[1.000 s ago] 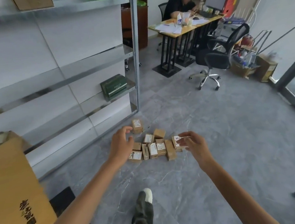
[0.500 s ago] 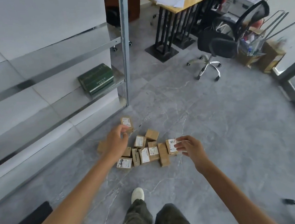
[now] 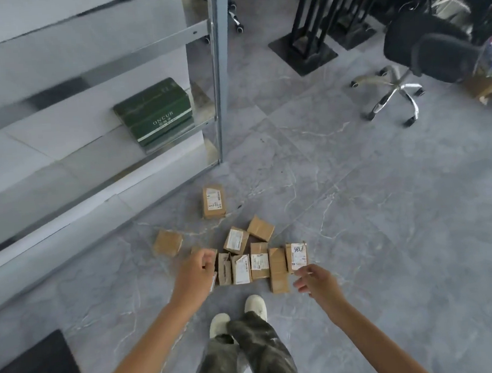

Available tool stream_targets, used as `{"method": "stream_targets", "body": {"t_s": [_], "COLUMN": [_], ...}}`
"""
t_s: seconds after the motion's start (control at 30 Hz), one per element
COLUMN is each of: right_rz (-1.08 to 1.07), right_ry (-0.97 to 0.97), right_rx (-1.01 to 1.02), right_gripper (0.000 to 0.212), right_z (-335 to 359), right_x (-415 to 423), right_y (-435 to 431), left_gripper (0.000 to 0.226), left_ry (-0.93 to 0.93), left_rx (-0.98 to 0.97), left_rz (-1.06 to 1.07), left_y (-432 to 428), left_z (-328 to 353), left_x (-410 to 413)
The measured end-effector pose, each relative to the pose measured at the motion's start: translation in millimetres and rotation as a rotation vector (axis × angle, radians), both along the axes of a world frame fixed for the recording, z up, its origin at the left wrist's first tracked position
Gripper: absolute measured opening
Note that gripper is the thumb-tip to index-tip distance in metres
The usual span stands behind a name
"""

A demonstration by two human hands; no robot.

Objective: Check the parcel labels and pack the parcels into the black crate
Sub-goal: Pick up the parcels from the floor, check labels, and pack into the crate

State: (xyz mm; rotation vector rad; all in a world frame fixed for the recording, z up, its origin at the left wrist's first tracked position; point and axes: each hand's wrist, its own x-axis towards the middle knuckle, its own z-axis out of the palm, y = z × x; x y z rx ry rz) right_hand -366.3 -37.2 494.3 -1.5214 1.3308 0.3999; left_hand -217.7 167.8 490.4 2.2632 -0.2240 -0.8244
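Head view, left hand curled over parcels — grip unclear, right hand loose, empty.

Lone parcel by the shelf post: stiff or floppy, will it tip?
The lone parcel looks like a taped cardboard box, so probably stiff. It lies flat on its broad face, so tipping seems unlikely. Pushed, it may slide on the glossy floor.

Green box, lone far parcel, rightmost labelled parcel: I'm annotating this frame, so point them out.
green box [image 3: 150, 102]: head view, top face.
lone far parcel [image 3: 213, 202]: head view, labelled top.
rightmost labelled parcel [image 3: 296, 256]: head view, white label.
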Motion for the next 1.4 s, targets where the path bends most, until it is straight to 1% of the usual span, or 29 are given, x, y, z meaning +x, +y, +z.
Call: {"method": "stream_targets", "body": {"t_s": [0.1, 0.2, 0.3, 0.4, 0.53, 0.57, 0.63, 0.67, 0.73, 0.77, 0.83, 0.9, 0.97, 1.1, 1.13, 1.2, 1.3, 1.4], "right_rz": [0.022, 0.037, 0.066, 0.112, 0.272, 0.326, 0.413, 0.430, 0.398, 0.357, 0.325, 0.296, 0.213, 0.043, 0.020, 0.023, 0.091, 0.298], "right_ry": [0.076, 0.152, 0.179, 0.168, 0.231, 0.253, 0.322, 0.367, 0.467, 0.506, 0.532, 0.505, 0.445, 0.450, 0.429, 0.338, 0.157, -0.037], "right_rx": [0.007, 0.007, 0.004, 0.007, -0.008, -0.020, -0.073, -0.115, -0.231, -0.272, -0.366, -0.411, -0.351, -0.084, -0.042, -0.011, -0.042, -0.211], "right_gripper": [0.022, 0.024, 0.026, 0.025, 0.034, 0.039, 0.060, 0.072, 0.090, 0.096, 0.104, 0.104, 0.102, 0.112, 0.111, 0.103, 0.095, 0.093], "right_z": [-64, -155, -269, -395, -541, -571, -619, -637, -662, -668, -675, -675, -667, -632, -618, -582, -500, -380], "right_x": [11, 22, 38, 55, 67, 67, 67, 66, 66, 67, 65, 61, 57, 59, 60, 65, 70, 70], "right_y": [-13, -19, -24, -28, -24, -20, -9, -2, 8, 11, 13, 8, -5, -31, -31, -25, -11, 4], "left_gripper": [0.022, 0.022, 0.024, 0.026, 0.036, 0.037, 0.038, 0.038, 0.036, 0.034, 0.032, 0.030, 0.028, 0.023, 0.022, 0.022, 0.027, 0.052], "left_ry": [0.031, 0.068, 0.121, 0.182, 0.382, 0.414, 0.462, 0.485, 0.524, 0.527, 0.472, 0.428, 0.408, 0.424, 0.429, 0.412, 0.389, 0.450], "left_rx": [0.033, 0.070, 0.068, 0.078, 0.135, 0.149, 0.165, 0.167, 0.173, 0.175, 0.175, 0.168, 0.153, 0.124, 0.119, 0.109, 0.105, 0.042], "left_rz": [-0.003, -0.055, -0.092, -0.173, -0.307, -0.349, -0.420, -0.447, -0.485, -0.486, -0.483, -0.460, -0.420, -0.343, -0.328, -0.303, -0.222, -0.042], "left_y": [-20, -46, -73, -91, -94, -92, -88, -86, -83, -83, -85, -88, -90, -85, -82, -76, -68, -73], "left_z": [-58, -142, -257, -381, -513, -537, -573, -585, -599, -603, -605, -598, -582, -533, -518, -489, -437, -354], "left_x": [6, 17, 22, 20, 3, -2, -9, -9, -4, 1, 15, 25, 28, 21, 19, 18, 19, 22]}}
